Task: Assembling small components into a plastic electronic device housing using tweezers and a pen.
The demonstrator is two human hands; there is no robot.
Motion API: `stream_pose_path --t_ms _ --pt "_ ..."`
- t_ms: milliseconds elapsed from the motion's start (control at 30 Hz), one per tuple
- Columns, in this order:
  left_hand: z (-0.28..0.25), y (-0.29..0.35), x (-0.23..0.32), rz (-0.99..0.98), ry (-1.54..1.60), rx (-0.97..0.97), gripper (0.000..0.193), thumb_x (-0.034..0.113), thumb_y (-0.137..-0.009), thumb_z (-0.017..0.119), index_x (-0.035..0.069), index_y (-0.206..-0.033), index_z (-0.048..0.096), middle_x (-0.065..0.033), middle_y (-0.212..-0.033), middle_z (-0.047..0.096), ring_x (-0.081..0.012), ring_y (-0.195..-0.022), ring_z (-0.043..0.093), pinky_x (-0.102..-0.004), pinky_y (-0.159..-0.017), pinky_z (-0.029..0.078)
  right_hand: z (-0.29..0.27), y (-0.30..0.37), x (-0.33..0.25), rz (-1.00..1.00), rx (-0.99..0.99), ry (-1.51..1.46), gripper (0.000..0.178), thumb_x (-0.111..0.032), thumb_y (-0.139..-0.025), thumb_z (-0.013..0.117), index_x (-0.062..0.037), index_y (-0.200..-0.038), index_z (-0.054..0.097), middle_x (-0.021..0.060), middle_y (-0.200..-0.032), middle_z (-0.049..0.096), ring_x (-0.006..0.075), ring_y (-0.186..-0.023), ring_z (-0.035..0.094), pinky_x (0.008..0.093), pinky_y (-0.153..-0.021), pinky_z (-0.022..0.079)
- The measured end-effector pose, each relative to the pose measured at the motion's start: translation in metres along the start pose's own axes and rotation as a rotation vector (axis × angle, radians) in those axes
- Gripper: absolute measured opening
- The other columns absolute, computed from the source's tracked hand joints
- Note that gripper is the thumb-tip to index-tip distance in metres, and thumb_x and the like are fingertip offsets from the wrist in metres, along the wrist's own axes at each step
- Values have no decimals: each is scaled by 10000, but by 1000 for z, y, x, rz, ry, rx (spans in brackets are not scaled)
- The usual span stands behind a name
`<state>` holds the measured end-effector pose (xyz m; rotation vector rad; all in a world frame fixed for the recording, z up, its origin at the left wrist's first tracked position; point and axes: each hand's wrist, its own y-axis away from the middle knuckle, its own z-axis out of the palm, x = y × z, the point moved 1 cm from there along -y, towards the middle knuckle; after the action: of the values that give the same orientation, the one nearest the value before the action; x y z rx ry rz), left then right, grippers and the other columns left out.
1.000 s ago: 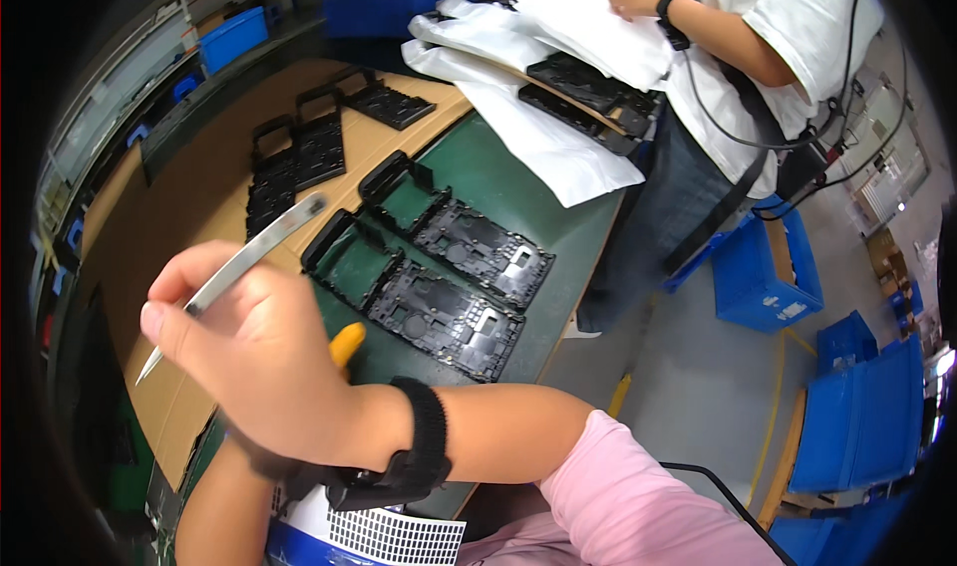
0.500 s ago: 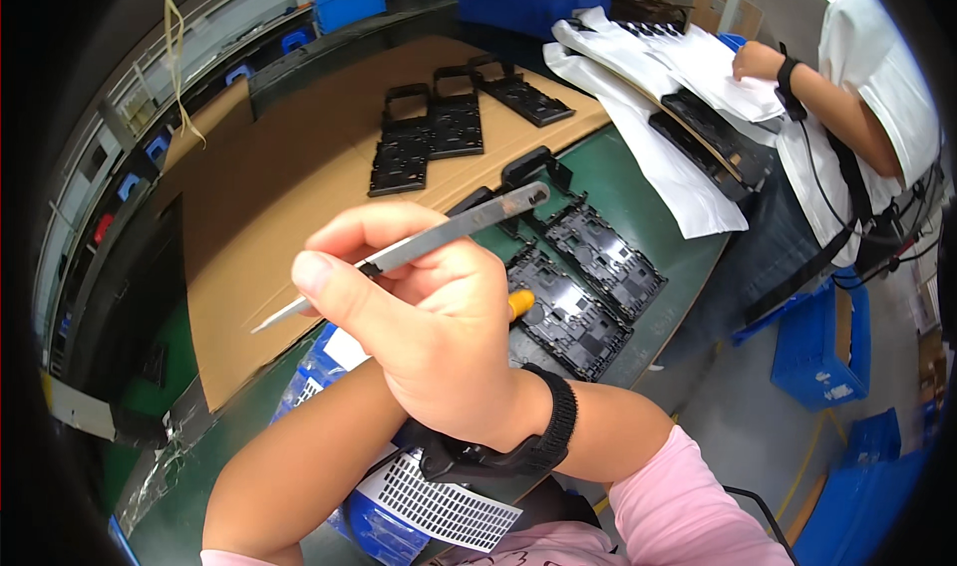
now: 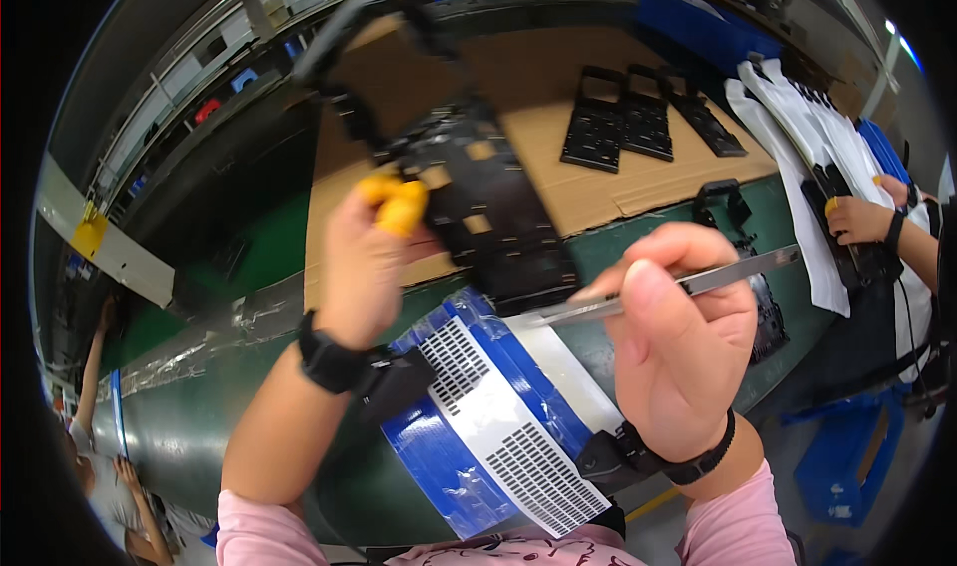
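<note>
My left hand [image 3: 369,257], with yellow finger covers on its fingertips, grips a black plastic frame [image 3: 498,207] by its side. The frame is tilted, its looped handle end up and blurred. My right hand [image 3: 688,347] pinches a pair of metal tweezers [image 3: 743,271]. Their tips point left, close to the lower end of the frame; I cannot tell whether they touch anything. Below both hands, a white sheet of small black rectangular stickers [image 3: 480,407] lies across a blue, plastic-wrapped block [image 3: 429,461]. A similar black frame [image 3: 768,317] lies partly hidden behind my right hand.
Several black frames [image 3: 595,138] rest on a brown cardboard sheet [image 3: 478,58] on the green table [image 3: 239,367]. At right, a co-worker's hands [image 3: 859,219] are at black parts beside white sheets [image 3: 773,147]. Blue bins [image 3: 847,456] stand right. Another person [image 3: 120,496] is at lower left.
My left hand now holds up one of the black frames that lay on the green table. My right hand and tweezers have moved right, and the view has shifted, showing the sticker sheet fully.
</note>
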<state>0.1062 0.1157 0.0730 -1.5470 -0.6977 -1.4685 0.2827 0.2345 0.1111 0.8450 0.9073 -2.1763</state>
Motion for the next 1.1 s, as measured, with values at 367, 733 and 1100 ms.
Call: stream_pose_path --t_ms 367,733,1100 --pt "-130 67 -28 -361 133 176 234 94 -831 518 -2 -1044 531 -74 -936 588 -126 -822 572 -246 -720 475 -10 39 96 577 -211 377 69 -53 -777 592 -16 -836 586 7 -702 587 27 -597 520 159 -517 393" --pt "-101 74 -9 -309 499 142 289 140 -865 435 60 -1143 454 -60 -1089 522 -176 -975 518 -321 -841 433 -8 41 98 601 -237 491 80 -25 -774 584 -5 -851 588 29 -731 601 57 -627 564 168 -549 429" --pt "-37 78 9 -348 693 -59 428 157 -882 435 163 -1276 267 -72 -1198 431 -228 -1080 458 -402 -904 395 24 0 50 372 -282 100 161 71 -750 587 48 -906 556 96 -819 592 134 -718 594 223 -635 481"
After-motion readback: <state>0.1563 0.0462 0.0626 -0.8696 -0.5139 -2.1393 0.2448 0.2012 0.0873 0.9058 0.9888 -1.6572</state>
